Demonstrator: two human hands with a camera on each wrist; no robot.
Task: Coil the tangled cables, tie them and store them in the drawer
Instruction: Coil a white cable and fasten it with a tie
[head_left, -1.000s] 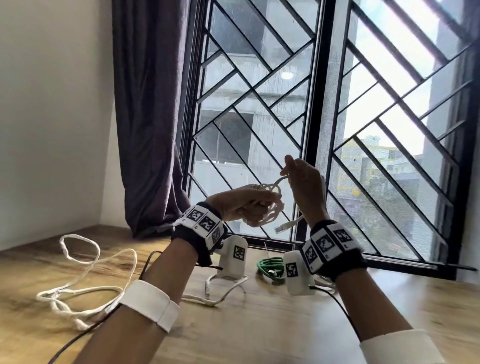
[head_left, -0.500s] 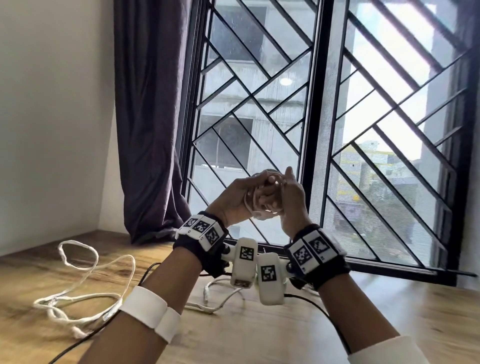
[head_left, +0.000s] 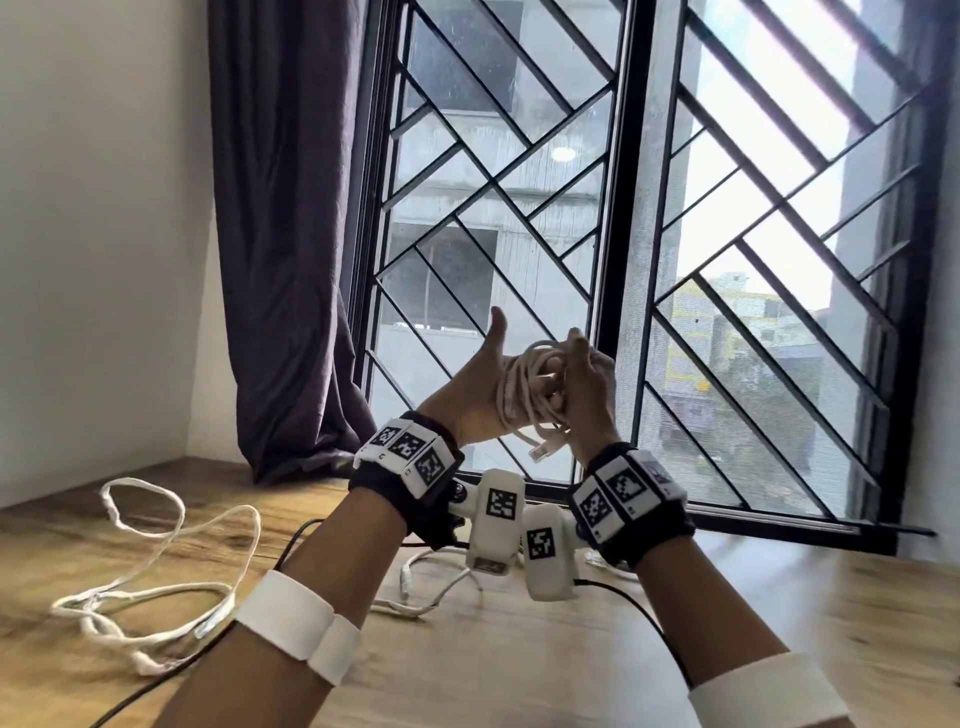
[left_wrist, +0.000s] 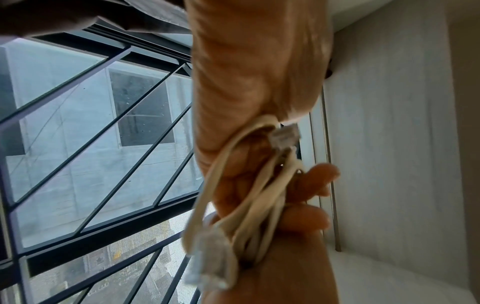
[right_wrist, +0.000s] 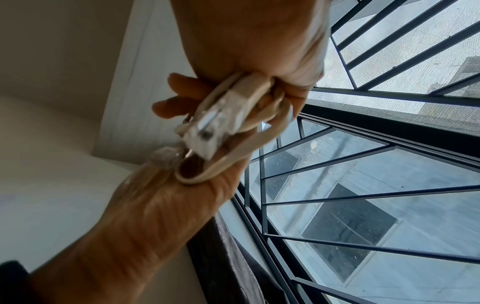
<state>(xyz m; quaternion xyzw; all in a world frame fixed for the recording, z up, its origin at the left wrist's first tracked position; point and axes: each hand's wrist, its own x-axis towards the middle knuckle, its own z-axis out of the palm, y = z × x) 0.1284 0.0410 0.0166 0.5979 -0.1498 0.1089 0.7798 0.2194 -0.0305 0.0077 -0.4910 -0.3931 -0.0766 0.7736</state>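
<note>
Both hands are raised in front of the window with a cream network cable coil (head_left: 524, 384) between them. My left hand (head_left: 470, 400) has the coil round its fingers and its thumb sticks straight up. Against it, my right hand (head_left: 587, 395) grips the coil's right side in a fist. A clear plug (head_left: 543, 449) hangs just below the coil. In the left wrist view the coil (left_wrist: 249, 205) runs across the palm with a plug (left_wrist: 284, 135) at its top. The right wrist view shows the coil (right_wrist: 228, 160) and a plug (right_wrist: 215, 121) squeezed between both hands.
A loose white cable (head_left: 156, 587) sprawls on the wooden table (head_left: 519, 675) at the left. Another white cable (head_left: 415, 587) lies under my wrists, beside a thin black wire (head_left: 291, 540). A dark curtain (head_left: 285, 234) and a barred window (head_left: 727, 260) stand behind. No drawer is in view.
My right hand has come down from pinching the cable's top onto the coil, closing against the left hand. The left thumb has lifted. The dangling plug end now hangs shorter.
</note>
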